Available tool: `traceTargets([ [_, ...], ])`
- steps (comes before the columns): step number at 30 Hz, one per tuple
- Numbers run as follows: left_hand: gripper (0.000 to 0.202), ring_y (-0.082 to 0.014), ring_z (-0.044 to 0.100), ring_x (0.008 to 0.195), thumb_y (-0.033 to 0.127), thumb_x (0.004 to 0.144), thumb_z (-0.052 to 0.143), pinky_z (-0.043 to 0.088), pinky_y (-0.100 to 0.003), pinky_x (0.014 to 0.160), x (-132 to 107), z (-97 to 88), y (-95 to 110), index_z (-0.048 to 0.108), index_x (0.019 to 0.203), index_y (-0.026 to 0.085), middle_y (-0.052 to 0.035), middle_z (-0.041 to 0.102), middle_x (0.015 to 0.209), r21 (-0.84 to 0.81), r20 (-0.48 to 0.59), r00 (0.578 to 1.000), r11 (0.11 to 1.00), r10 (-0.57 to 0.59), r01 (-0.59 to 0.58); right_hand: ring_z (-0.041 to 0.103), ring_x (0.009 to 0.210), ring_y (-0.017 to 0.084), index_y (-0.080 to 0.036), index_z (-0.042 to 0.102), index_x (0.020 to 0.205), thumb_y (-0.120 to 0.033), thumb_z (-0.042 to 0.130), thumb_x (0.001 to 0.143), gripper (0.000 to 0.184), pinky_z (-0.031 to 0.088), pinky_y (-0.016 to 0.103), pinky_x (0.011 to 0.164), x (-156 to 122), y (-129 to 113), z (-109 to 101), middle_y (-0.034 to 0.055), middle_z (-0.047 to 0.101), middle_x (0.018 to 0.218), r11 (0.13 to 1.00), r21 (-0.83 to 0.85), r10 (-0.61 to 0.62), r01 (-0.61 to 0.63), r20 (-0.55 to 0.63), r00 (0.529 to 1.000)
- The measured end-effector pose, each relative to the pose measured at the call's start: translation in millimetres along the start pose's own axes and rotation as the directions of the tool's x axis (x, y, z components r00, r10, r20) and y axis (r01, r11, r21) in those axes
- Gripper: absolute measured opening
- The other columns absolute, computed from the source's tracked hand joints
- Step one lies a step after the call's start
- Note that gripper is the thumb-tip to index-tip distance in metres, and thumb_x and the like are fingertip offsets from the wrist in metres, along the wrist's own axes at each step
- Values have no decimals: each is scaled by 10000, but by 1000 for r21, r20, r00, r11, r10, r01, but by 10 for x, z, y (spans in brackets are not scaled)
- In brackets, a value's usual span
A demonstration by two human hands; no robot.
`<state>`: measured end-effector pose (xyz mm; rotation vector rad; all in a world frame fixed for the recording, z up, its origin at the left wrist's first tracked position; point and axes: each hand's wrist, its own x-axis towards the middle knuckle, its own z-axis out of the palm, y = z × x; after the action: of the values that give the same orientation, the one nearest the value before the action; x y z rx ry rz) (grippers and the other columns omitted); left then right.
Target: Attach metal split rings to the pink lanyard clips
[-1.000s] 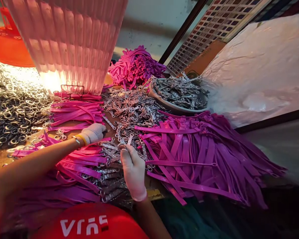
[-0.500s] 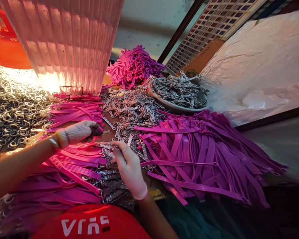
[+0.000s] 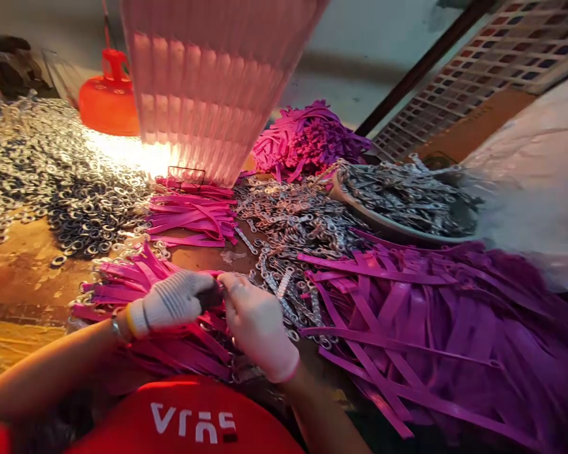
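Note:
My left hand (image 3: 177, 299), in a white knit glove with dark fingertips, is closed on a pink strap (image 3: 214, 273); only a short bit of it shows. My right hand (image 3: 260, 325), in a thin white glove, meets it fingertip to fingertip in a pinch. What the right fingers grip is hidden. Beneath both hands lies a heap of pink straps (image 3: 194, 350) with metal rings at their ends. Just beyond my right hand is a pile of silvery chain pieces (image 3: 293, 214).
Loose metal rings (image 3: 99, 208) cover the left side near a red lamp (image 3: 108, 104). A ribbed translucent panel (image 3: 208, 94) stands behind a strap stack (image 3: 192, 217). To the right are a basin (image 3: 373, 221) of metal pieces and a large purple strap pile (image 3: 407, 328).
My hands have come together; before, they were apart, the left with a pink strap end at its fingertips. The view has swung left, so the scene sits further right.

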<state>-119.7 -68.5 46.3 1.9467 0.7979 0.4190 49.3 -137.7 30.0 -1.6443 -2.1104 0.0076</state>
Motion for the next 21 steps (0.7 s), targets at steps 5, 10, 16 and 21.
traceTargets([
  [5, 143, -160, 520, 661, 184, 852, 547, 410, -270, 644, -17, 48, -96, 674, 791, 156, -37, 637, 749, -31, -5, 1000, 999, 8, -9, 699, 786, 226, -168, 631, 1227, -173, 426, 1006, 302, 465, 308, 674, -66, 31, 47, 97, 754, 967, 999, 24, 40, -38, -95, 995],
  [10, 186, -124, 469, 592, 220, 873, 552, 335, -235, 563, -82, 58, -238, 655, 739, 142, -10, 608, 675, -204, -58, 993, 974, -107, 93, 724, 829, 234, -183, 563, 1332, -185, 554, 932, 400, 464, 298, 668, 6, -21, -65, 81, 771, 1024, 997, 38, 66, -72, 150, 986],
  [16, 217, -159, 538, 694, 218, 886, 535, 367, -252, 643, -119, 72, -262, 670, 738, 132, -31, 671, 733, -14, -91, 994, 998, -58, 57, 702, 654, 234, -144, 645, 1045, -218, 589, 886, 185, 332, 294, 551, 45, -37, 40, 64, 735, 723, 980, -197, 66, -10, 282, 957],
  [21, 216, -169, 568, 710, 137, 856, 479, 400, -268, 674, -47, 31, -176, 675, 765, 123, -39, 693, 768, 146, 9, 999, 988, -47, 45, 638, 518, 212, -145, 629, 914, -257, 608, 883, 119, 216, 299, 499, -65, -53, 123, 60, 690, 616, 942, -319, -42, 101, 188, 981],
])
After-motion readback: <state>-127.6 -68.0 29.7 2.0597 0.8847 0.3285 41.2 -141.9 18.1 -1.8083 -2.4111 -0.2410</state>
